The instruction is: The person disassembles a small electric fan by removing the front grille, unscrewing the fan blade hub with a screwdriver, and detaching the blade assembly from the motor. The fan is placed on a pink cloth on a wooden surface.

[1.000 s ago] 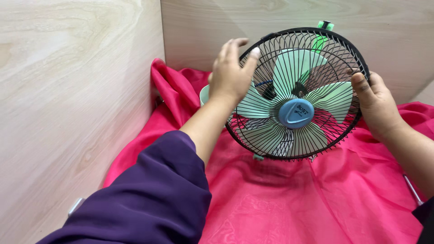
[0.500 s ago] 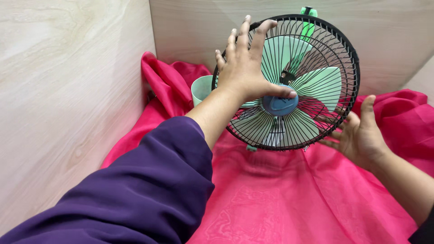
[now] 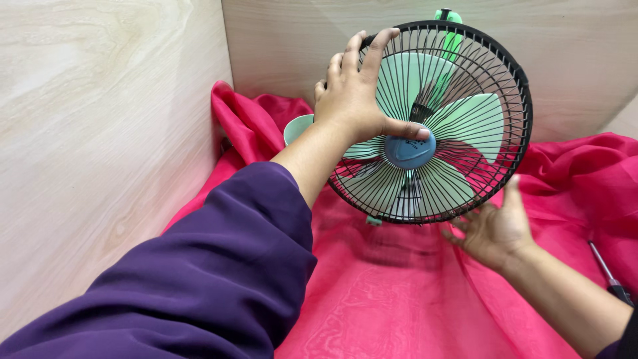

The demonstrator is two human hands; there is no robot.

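A small fan (image 3: pixel 458 126) with a black wire grille, pale green blades and a blue hub (image 3: pixel 407 151) stands upright on a pink cloth (image 3: pixel 399 299). My left hand (image 3: pixel 355 93) lies over the grille's upper left. Its fingers reach to the rim and its thumb presses on the blue hub. My right hand (image 3: pixel 495 229) is open, palm up, just under the grille's lower right edge, with its fingertips close to the rim. A purple sleeve covers my left arm.
A pale green rounded part (image 3: pixel 298 127) shows behind the fan on the left, and a green clip (image 3: pixel 444 14) sits at the fan's top. A screwdriver (image 3: pixel 608 272) lies on the cloth at the right. Wooden walls close in the left and back.
My left hand has slid from the grille's left rim onto its front, thumb now on the hub. My right hand has let go of the right rim and dropped below the fan.
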